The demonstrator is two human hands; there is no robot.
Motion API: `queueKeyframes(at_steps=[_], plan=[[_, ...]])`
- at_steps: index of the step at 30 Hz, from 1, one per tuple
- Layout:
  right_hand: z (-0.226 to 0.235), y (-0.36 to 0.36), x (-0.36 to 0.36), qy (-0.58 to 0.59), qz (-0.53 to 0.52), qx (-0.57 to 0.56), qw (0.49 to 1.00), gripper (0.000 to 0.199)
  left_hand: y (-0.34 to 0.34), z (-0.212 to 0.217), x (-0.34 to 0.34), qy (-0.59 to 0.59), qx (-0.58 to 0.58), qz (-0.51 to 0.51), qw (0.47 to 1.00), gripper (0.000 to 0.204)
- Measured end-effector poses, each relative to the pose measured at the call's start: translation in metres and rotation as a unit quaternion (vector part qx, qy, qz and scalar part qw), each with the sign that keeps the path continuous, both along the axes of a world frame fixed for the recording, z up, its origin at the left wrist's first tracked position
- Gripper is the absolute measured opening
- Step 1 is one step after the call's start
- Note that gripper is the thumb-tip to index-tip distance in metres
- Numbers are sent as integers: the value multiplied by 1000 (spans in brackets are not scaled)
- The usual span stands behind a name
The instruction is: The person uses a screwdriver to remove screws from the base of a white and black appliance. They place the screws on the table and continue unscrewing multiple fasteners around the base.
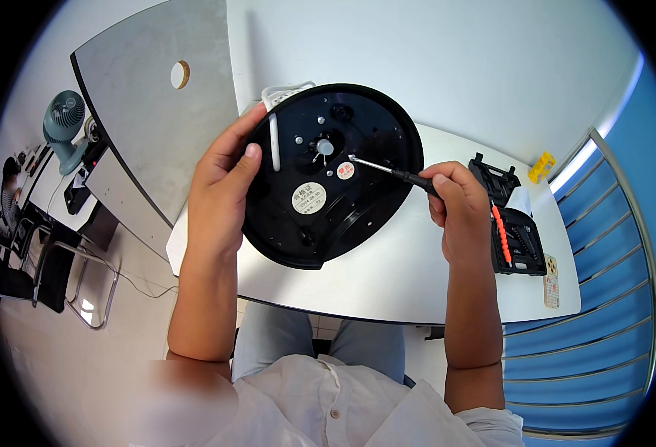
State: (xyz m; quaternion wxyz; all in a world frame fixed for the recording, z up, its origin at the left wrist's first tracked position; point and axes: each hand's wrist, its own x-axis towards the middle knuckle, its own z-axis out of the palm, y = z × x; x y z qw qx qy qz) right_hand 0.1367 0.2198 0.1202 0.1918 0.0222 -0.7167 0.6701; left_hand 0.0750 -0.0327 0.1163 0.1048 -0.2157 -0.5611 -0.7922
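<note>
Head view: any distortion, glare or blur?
In the head view, fisheye bends the railing at right and blackens the corners; in the head view, a bright streak edges the white wall at upper right; in the head view, blur covers the left sleeve, but the screwdriver and black base look fairly sharp.

disc (376,195): glossy, smooth | screwdriver shaft (373,165): shiny metal | railing (650,281): polished metal | shirt (294,398): matt cloth
</note>
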Motion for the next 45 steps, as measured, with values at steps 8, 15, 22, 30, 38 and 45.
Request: queueKeyframes(at_steps=[8, 15, 22, 30, 38, 45], plan=[[19, -6, 7, 26, -50, 136, 989, 17, -2, -2, 0, 7, 3, -1, 1000, 37], [46, -25, 18, 93, -100, 319, 938, 13, 2, -5, 4, 22, 7, 1, 1000, 38], [40, -31, 24, 286, -65, 520, 802, 9, 8, -7, 8, 26, 12, -4, 1000, 38], [35, -27, 28, 295, -46, 574, 763, 20, 9, -10, 5, 25, 16, -6, 1000, 37], [41, -20, 26, 289, -65, 577, 761, 18, 8, -12, 7, 29, 4, 15, 999, 37], [39, -27, 29, 205, -122, 578, 780, 17, 8, -15, 6, 33, 7, 11, 999, 38]])
